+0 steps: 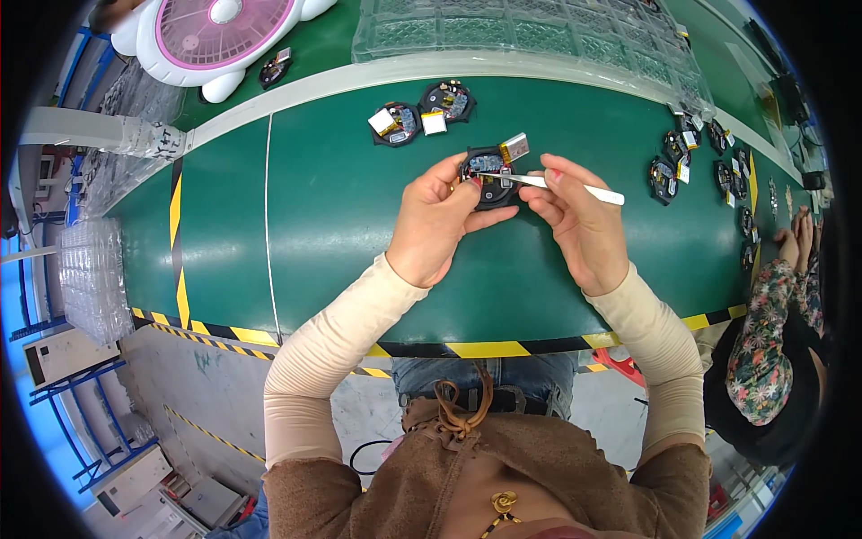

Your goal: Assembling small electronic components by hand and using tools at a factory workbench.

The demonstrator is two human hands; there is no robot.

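My left hand [437,216] grips a round black device housing [496,192] with a circuit board inside, held above the green table. A silvery battery pouch [514,147] sticks out past its upper right edge. In my right hand [579,211] is a pair of white tweezers [588,190], pinched between thumb and fingers. Their tips reach into the housing close to my left thumb; what they touch there is too small to tell. Beyond my hands lie two similar open housings [395,124] with white battery pouches.
More black housings with batteries [664,180] lie along the table's right side. Clear plastic trays [530,31] are stacked behind the pale ledge, beside a pink and white fan [224,31]. At far right rest a co-worker's hands [795,241]. Striped tape [485,349] marks the table's front edge.
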